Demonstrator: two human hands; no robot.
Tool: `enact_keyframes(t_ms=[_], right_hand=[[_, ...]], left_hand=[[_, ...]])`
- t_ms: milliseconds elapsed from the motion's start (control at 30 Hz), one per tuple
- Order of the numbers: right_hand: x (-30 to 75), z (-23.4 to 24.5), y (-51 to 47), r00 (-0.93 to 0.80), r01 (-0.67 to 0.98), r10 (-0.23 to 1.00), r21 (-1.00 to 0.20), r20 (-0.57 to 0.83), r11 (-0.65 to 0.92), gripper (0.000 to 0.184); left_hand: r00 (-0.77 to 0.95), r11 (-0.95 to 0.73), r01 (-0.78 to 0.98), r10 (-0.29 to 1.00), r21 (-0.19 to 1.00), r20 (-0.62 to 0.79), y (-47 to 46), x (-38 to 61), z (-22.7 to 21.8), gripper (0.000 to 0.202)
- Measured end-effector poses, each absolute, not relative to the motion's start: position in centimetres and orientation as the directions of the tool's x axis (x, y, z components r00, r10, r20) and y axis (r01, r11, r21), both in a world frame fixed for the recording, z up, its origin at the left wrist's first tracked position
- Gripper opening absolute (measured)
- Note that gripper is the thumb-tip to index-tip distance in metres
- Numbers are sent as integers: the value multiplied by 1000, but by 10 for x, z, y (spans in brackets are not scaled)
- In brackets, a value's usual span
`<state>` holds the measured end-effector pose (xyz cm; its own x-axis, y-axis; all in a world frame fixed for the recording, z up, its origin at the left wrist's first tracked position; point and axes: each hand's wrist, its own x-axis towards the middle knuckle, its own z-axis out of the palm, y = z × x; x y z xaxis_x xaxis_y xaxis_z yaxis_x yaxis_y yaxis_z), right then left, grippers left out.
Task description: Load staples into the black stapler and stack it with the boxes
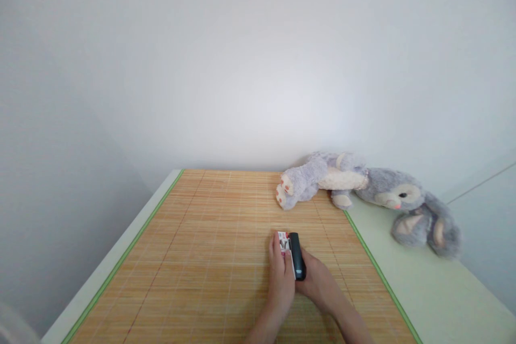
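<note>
My left hand [282,278] is closed around a small white printed box [283,243], with the thumb lying across its face. Pink and dark marks show on the part of the box that the fingers leave uncovered. Right beside it stands a dark stapler [297,258], pointing away from me, its rear end in my right hand [318,282]. Most of the right fingers are hidden behind the stapler. Both hands are close together over the bamboo mat [209,247], and the box and stapler appear side by side.
A grey plush rabbit [342,178] lies on its side at the back right, partly on the mat, with its ears on the pale tabletop [439,290]. Behind the table rises a white wall [242,64]. Green edging [121,259] borders the mat.
</note>
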<state>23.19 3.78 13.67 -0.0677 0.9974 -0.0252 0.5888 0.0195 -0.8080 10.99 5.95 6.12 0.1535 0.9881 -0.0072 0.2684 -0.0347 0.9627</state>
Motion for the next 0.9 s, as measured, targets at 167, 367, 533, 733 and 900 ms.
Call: enact_keyframes(t_ms=[167,367,533,733,900], right_hand=[[282,134,41,-52,656,995,-754,-83,-29,63],[292,136,41,-58,639,994,-769,-89,-31,62],[289,141,40,-101,572,987,-819,-121,-42,66],[288,141,40,-112,551,989,-834,-96,-19,65],[288,142,41,-113,578,990,-816,-88,-7,67]], left_hand=[[70,40,208,996,977,-56,61,164,66,64],[81,1,237,997,971,-21,66,159,68,60],[125,-107,306,990,946,71,74,108,79,55],[332,-297,392,928,871,167,75,83,91,79],[384,-395,482,898,782,218,74,84,92,86]])
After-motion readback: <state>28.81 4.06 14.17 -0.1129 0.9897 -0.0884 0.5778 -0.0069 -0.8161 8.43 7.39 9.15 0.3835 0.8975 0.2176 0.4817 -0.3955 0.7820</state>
